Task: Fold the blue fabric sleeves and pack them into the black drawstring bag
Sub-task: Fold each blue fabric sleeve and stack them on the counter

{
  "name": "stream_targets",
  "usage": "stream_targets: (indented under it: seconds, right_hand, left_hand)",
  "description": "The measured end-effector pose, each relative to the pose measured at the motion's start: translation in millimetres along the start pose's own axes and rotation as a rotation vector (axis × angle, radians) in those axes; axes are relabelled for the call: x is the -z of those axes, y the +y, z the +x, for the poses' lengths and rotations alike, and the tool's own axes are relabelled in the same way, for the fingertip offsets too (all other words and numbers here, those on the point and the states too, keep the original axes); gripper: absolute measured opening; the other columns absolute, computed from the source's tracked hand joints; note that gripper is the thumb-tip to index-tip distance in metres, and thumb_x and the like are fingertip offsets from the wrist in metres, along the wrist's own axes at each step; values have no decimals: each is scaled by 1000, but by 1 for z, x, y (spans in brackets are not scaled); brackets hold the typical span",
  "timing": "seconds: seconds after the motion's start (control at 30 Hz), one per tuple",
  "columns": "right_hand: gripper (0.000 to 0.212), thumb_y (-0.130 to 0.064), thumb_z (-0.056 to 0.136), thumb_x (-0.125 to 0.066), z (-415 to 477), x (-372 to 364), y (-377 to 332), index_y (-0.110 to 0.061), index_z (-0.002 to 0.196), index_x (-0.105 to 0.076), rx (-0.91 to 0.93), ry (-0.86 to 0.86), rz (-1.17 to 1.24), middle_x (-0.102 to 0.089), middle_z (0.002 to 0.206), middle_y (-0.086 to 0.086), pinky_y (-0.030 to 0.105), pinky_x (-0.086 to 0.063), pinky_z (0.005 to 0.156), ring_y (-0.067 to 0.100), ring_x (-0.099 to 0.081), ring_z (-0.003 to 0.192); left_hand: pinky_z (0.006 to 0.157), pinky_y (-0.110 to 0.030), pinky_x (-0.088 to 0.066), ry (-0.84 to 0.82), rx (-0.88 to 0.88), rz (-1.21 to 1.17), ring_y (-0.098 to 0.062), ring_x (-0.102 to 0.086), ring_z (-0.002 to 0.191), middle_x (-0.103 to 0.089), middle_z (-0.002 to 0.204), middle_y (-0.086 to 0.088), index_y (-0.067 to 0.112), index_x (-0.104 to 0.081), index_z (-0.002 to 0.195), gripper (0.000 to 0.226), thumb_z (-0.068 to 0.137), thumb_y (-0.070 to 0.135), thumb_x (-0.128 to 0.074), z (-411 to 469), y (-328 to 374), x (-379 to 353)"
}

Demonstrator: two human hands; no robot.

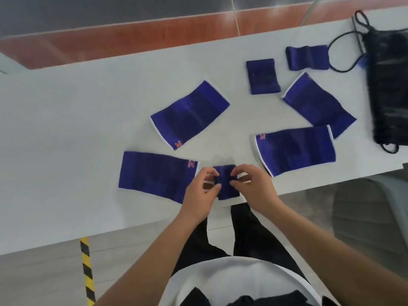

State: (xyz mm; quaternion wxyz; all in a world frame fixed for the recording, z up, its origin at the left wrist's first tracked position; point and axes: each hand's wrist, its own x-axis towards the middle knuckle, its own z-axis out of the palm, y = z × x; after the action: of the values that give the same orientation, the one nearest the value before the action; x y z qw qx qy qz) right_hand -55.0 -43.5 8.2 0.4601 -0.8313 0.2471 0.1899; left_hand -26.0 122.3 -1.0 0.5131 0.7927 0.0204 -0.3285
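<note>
A small blue sleeve (226,191) lies at the near edge of the white table (66,129), pinched from both sides by my left hand (201,195) and my right hand (251,186). Several larger blue sleeves with white hems lie flat around it: one to the left (154,176), one further back (189,114), one to the right (295,150) and one at the far right (318,104). Two small folded blue sleeves (262,76) (308,57) lie near the back. The black drawstring bag (388,89) rests at the table's right end.
The bag's black cords (344,54) loop over the table beside the farthest folded sleeve. A grey chair (371,208) stands at the right below the table edge. Yellow-black tape (86,270) marks the floor at the left.
</note>
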Motion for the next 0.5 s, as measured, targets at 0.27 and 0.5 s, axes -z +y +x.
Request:
stream_targets:
  seconds: [0.27,0.5]
  right_hand:
    - [21,-10,89,-71,-4,-12,17,-15,110,-68,134,66,-117,-58,118,0,39,-57,88,16,-62,94]
    - [47,-30,94,-65,-12,3,43,-16,138,-58,611,103,-650,-46,155,4,53,-28,118,27,-31,149]
  left_hand:
    - [75,-3,-48,109,-144,266,-10,-62,101,-61,122,2,22,-61,123,29,95,21,-66,2,-13,-11]
    - [123,-47,-20,96,-496,980,-30,-24,151,-30,163,-4,20,-32,155,58,103,42,-44,3,-28,-3]
